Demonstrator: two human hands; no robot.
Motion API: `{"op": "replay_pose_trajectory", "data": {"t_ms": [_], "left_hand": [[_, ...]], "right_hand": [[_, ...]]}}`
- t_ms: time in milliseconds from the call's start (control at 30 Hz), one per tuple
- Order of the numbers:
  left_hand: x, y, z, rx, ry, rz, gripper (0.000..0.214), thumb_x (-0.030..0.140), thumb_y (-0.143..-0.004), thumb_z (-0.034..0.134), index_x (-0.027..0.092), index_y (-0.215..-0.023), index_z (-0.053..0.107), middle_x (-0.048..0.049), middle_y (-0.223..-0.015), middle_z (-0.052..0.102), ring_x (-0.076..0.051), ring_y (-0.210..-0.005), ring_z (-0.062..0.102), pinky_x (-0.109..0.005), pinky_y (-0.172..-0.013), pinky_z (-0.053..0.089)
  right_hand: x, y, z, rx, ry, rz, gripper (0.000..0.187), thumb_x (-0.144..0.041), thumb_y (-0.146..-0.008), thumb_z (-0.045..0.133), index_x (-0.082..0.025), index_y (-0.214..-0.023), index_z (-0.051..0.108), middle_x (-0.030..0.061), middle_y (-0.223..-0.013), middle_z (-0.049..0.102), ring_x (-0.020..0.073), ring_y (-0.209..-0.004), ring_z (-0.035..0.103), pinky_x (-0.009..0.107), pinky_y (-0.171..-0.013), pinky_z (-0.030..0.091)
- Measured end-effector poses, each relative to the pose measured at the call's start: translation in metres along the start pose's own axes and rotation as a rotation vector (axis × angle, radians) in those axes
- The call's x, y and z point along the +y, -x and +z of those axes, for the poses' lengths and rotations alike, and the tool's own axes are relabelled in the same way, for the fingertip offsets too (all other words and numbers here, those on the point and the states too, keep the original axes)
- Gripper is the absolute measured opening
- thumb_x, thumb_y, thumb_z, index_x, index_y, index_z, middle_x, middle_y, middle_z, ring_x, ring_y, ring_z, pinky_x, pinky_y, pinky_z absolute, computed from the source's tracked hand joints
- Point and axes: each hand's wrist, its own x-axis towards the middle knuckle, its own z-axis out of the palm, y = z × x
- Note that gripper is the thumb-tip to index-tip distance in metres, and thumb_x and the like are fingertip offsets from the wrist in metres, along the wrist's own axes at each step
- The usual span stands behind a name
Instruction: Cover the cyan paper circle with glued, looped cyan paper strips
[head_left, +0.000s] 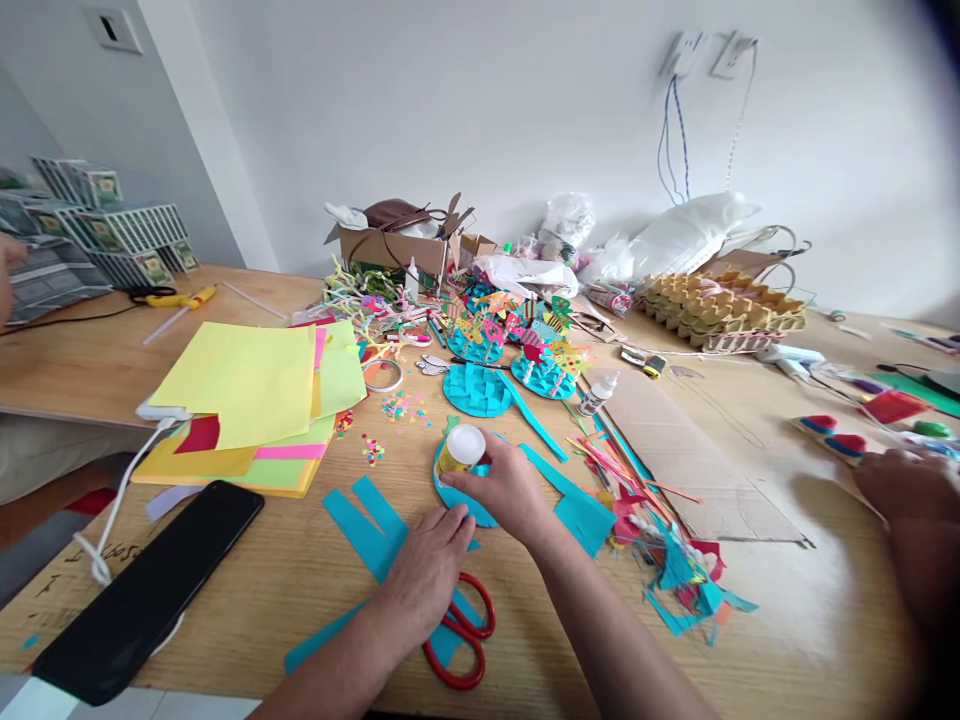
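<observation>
My right hand (pixel 508 488) is closed round a glue stick (pixel 459 447) with a white cap, held over a blue paper circle (pixel 457 497) on the wooden table (pixel 300 570). My left hand (pixel 424 576) rests flat, fingers together and stretched toward the circle's near edge, covering part of a blue paper strip (pixel 361 518). Red-handled scissors (pixel 463 640) lie just under and right of that hand.
A black phone (pixel 150 590) lies at the near left beside a stack of coloured paper (pixel 255 400). Finished blue paper crafts (pixel 510 360), a cardboard sheet (pixel 675 450), paper scraps (pixel 675 570), egg trays (pixel 720 305) and a box (pixel 397 245) crowd the far side. Another person's hand (pixel 907 490) rests at right.
</observation>
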Motion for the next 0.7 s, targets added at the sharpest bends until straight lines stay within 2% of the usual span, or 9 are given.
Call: {"op": "replay_pose_trajectory", "data": {"t_ms": [200,467,700], "left_hand": [[-0.0008,0.0011,0.0016,0.039,0.036,-0.015,0.032,0.017,-0.091,0.035,0.019,-0.119,0.050,-0.0065,-0.125,0.053,-0.024,-0.110,0.050,-0.040,-0.091,0.042],[0.0016,0.0007,-0.0006,0.013,0.048,-0.026,0.031,0.014,-0.090,0.036,0.018,-0.118,0.051,-0.0073,-0.124,0.054,-0.023,-0.111,0.049,-0.040,-0.092,0.041],[0.0026,0.0010,-0.0042,0.000,0.054,-0.026,0.031,0.013,-0.090,0.038,0.017,-0.117,0.051,-0.0081,-0.124,0.054,-0.023,-0.112,0.049,-0.040,-0.093,0.041]], "right_hand": [[0.0022,-0.0006,0.0003,0.044,-0.053,0.003,0.032,-0.037,-0.063,0.070,-0.017,-0.086,0.061,0.0009,-0.076,0.064,0.0160,-0.067,0.055,0.025,-0.058,0.039],[-0.0004,0.0003,0.0022,0.057,-0.039,-0.011,0.028,-0.035,-0.063,0.070,-0.018,-0.082,0.060,-0.0003,-0.074,0.064,0.0164,-0.068,0.056,0.024,-0.058,0.039],[0.0012,-0.0006,0.0048,0.044,-0.083,-0.029,0.029,-0.034,-0.064,0.070,-0.016,-0.085,0.061,0.0008,-0.077,0.065,0.0170,-0.070,0.056,0.025,-0.062,0.040]]}}
